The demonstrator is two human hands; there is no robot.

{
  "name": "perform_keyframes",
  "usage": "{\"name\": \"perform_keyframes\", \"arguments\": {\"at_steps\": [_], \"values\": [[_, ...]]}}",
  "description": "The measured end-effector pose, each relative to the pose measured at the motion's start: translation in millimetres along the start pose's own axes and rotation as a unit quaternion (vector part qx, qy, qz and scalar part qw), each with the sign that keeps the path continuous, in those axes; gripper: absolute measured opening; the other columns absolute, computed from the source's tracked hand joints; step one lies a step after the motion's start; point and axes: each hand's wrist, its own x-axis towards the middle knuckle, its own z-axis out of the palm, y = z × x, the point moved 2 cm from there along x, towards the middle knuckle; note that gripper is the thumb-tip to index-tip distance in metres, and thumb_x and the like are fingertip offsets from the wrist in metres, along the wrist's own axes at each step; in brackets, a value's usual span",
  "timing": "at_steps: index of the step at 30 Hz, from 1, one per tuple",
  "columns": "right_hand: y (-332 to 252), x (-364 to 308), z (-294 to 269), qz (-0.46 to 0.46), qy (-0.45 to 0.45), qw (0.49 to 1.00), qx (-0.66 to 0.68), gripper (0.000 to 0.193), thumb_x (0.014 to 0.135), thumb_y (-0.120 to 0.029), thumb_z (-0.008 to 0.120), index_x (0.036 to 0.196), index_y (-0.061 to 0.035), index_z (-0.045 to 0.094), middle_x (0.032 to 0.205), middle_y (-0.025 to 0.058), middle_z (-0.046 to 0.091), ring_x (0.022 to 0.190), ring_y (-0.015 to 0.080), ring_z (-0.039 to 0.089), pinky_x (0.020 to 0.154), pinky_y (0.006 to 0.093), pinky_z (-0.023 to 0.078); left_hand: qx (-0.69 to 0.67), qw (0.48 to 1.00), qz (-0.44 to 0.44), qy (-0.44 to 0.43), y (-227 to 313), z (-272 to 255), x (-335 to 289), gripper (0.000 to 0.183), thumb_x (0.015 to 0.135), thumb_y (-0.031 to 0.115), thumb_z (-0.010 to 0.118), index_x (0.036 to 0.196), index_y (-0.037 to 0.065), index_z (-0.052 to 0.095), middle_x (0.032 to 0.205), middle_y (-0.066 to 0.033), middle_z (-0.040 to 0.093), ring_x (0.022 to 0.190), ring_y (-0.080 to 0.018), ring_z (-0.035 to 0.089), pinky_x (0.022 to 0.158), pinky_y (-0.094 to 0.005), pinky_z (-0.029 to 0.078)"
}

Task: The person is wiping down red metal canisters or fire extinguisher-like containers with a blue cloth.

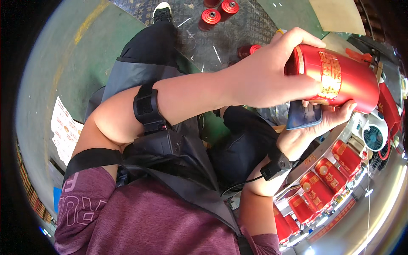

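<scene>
Left fingers [304, 36] clasp a red canister [355, 80] near one end, right fingers [343, 113] cupping its side.

Left hand [265, 74] covers part of the near end of the red canister [355, 80]; most fingers of the right hand [333, 122] are out of sight behind it; one floor-level tin [247, 51] is partly blocked by the left hand; another tin [211, 2] gets chopped by the top edge; print on the white paper [66, 131] is too tiny to read.
</scene>
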Motion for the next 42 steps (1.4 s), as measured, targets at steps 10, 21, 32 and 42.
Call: {"name": "perform_keyframes", "arguments": {"at_steps": [10, 21, 32, 42], "values": [[4, -1, -5, -0.031, -0.043, 0.998, 0.032, 0.096, 0.076, -0.07, 0.07, 0.144, -0.0091, 0.042, 0.137, 0.0127, 0.054, 0.122, 0.03, 0.057, 0.106, 0.0495, 0.048, 0.118, 0.988, 0.1, -0.006, -5, 2, -2, 0.072, 0.076, 0.023, 0.08, 0.135, 0.009, 0.042, 0.122, -0.0188, 0.043, 0.116, -0.0291, 0.05, 0.1, -0.0383, 0.043], [7, -8, -4, -0.004, -0.041, 0.999, 0.036, 0.096, 0.074, -0.068, 0.074, 0.144, -0.0093, 0.043, 0.136, 0.0121, 0.055, 0.123, 0.0295, 0.056, 0.105, 0.0486, 0.048, -0.02, 0.997, 0.01, 0.072, -1, -1, 2, 0.043, 0.091, 0.028, 0.069, 0.123, 0.002, 0.056, 0.107, -0.013, 0.063, 0.099, -0.016, 0.06, 0.088, -0.0317, 0.05], [-4, 14, -19, 0.04, -0.219, 0.929, 0.296, 0.106, 0.067, -0.055, 0.085, 0.149, -0.0082, 0.037, 0.146, 0.0198, 0.047, 0.132, 0.0379, 0.049, 0.113, 0.0538, 0.042, 0.06, 0.996, 0.059, -0.04, 9, 2, -7, 0.074, 0.08, 0.021, 0.076, 0.141, -0.005, 0.042, 0.125, -0.0206, 0.059, 0.118, -0.0281, 0.061, 0.1, -0.0389, 0.051], [-4, 17, -27, 0.04, -0.247, 0.911, 0.329, 0.109, 0.066, -0.058, 0.085, 0.15, -0.0079, 0.036, 0.147, 0.021, 0.045, 0.134, 0.0416, 0.046, 0.113, 0.0595, 0.039, 0.048, 0.996, 0.06, -0.038, 7, 3, -4, 0.07, 0.081, 0.019, 0.073, 0.139, -0.007, 0.044, 0.123, -0.0206, 0.059, 0.113, -0.0261, 0.064, 0.095, -0.0367, 0.055]]}}
